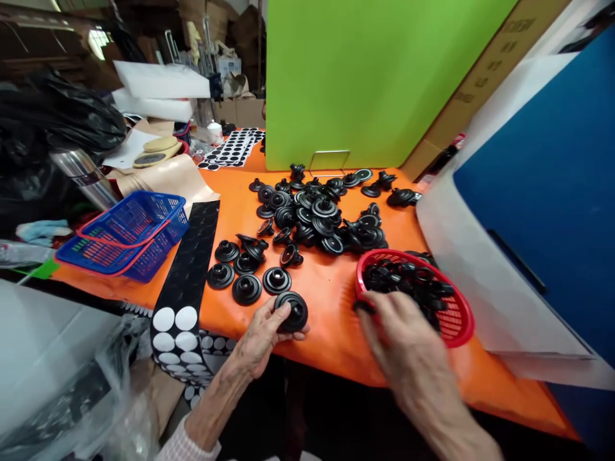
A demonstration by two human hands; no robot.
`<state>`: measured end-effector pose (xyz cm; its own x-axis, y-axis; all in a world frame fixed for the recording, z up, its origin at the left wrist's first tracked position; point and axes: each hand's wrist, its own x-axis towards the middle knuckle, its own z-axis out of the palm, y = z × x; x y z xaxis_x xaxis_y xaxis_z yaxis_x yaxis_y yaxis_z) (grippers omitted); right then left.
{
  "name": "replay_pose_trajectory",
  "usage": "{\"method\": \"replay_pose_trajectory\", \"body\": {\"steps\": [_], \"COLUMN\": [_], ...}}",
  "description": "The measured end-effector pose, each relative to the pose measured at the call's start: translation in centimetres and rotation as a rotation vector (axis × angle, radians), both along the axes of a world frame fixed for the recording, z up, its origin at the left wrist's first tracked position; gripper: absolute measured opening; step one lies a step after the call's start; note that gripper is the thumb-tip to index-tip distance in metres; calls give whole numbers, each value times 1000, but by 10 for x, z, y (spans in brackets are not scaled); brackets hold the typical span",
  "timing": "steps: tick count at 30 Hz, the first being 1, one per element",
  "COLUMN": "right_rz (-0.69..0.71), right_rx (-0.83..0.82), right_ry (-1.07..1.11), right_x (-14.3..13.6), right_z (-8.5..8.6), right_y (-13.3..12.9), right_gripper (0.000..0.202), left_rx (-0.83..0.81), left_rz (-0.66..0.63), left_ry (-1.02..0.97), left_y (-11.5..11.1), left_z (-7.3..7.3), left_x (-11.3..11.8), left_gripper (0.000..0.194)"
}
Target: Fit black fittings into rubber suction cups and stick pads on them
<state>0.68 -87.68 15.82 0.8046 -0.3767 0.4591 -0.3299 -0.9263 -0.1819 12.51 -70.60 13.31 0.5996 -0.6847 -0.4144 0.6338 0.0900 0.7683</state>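
Note:
My left hand (pixel 269 330) grips a round, stepped black disc (pixel 294 312) near the table's front edge, thumb on top of it. My right hand (pixel 401 330), blurred by motion, pinches a small black part (pixel 364 307) at the near left rim of a red plastic basket (pixel 468 314). Many small black pieces (pixel 408 282) fill that basket. Several similar discs (pixel 246 289) lie hub-up just beyond my left hand. Farther back is a heap of black discs (pixel 312 214), some tipped on their sides.
A blue basket (pixel 139 237) with a red handle stands left, beside a black strip of white round stickers (pixel 185 275) hanging over the edge. An upright green board (pixel 365 77) closes off the back. A white panel (pixel 471 269) leans at right. A steel flask (pixel 79 173) stands far left.

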Motion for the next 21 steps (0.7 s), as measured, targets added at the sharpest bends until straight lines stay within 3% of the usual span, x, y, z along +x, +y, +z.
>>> {"method": "replay_pose_trajectory", "body": {"steps": [4, 6, 8, 10, 14, 21], "right_rz": [126, 147, 156, 164, 211, 195], "right_rx": [44, 169, 313, 422, 527, 687], "right_ry": [186, 169, 107, 86, 97, -216], "right_x": [14, 13, 10, 7, 9, 17], "right_z": [-34, -47, -54, -55, -45, -20], "right_y": [34, 36, 32, 26, 27, 59], "right_gripper": [20, 18, 31, 36, 18, 17], "left_rx": [32, 33, 24, 12, 9, 7], "left_rz": [93, 106, 87, 63, 47, 23], "left_ry": [-6, -3, 6, 7, -43, -160], "left_y": [-1, 0, 2, 5, 8, 4], "left_z": [2, 1, 0, -1, -2, -4], "left_x": [14, 20, 22, 20, 11, -1], "left_gripper": [33, 31, 31, 33, 36, 37]}}
